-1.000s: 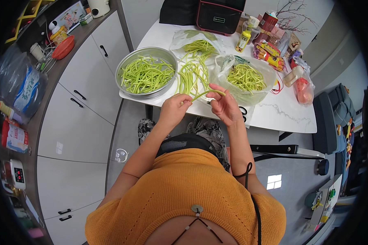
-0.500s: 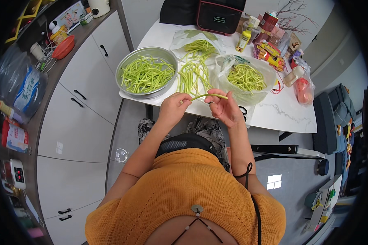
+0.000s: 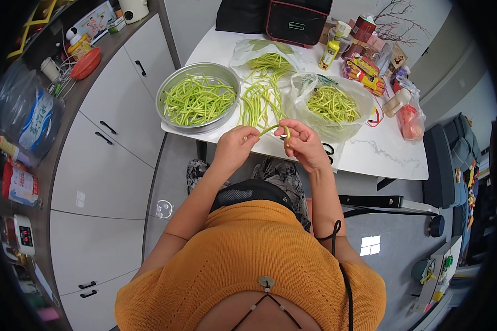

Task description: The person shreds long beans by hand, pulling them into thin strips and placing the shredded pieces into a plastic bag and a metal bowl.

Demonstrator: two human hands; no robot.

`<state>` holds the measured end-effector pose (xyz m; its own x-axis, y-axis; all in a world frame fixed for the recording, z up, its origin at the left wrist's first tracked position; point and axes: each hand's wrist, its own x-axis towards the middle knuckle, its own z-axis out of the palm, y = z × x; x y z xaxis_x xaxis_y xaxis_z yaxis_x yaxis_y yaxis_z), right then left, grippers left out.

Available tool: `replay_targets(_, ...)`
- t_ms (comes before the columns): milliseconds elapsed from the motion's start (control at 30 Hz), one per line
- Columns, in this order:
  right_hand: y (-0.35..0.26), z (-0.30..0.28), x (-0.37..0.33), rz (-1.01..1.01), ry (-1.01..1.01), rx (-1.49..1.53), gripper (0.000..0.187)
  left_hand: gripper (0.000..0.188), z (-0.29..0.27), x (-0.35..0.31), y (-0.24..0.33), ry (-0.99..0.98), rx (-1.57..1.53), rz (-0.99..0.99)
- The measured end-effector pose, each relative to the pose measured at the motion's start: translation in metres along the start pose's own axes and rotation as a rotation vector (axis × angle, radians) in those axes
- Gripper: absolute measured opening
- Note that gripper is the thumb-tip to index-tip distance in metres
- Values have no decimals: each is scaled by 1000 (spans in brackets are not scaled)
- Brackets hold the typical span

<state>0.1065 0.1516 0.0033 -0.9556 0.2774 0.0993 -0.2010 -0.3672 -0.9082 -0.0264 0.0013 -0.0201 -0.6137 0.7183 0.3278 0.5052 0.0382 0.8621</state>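
A slender green vegetable stem stretches between my hands just off the table's front edge. My left hand pinches its left end, and my right hand grips the other end with thumb and fingers, where the stem bends downward. Ahead to the left, a round metal pan holds many cut green pieces. Longer loose stems lie straight ahead, spilling from an open plastic bag. To the right, a translucent plastic bag is open around more short pieces.
Black-handled scissors lie at the front edge of the white table, by my right hand. A yellow bottle, snack packs and a black appliance stand farther back. White cabinets line the left.
My right fingers have closed in around the stem's right end, and that end now bends down instead of sticking out straight. My left hand stays in place.
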Motion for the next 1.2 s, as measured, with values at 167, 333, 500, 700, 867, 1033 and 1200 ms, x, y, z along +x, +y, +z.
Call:
replay_targets(167, 3, 4, 1, -62, 134, -103, 35, 13, 0, -1, 1, -17, 24, -4)
replay_targets(333, 9, 0, 2, -129, 255, -282, 31, 13, 2, -3, 4, -24, 18, 3)
replay_targets(500, 9, 0, 2, -201, 343, -404, 25, 13, 3, -3, 1, -38, 23, 37)
replay_targets(700, 13, -5, 3, -252, 373, -399, 23, 12, 4, -4, 4, -58, 1, 15)
replay_targets(867, 15, -2, 6, -284, 457, -294, 25, 11, 6, -5, 11, -90, -77, -30)
replay_targets(1033, 16, 1, 9, -361, 526, -224, 17, 10, 15, -7, 3, -216, -355, -176)
replay_targets(1200, 24, 1, 8, -355, 532, -522, 15, 12, 19, -6, -5, -187, -505, -199)
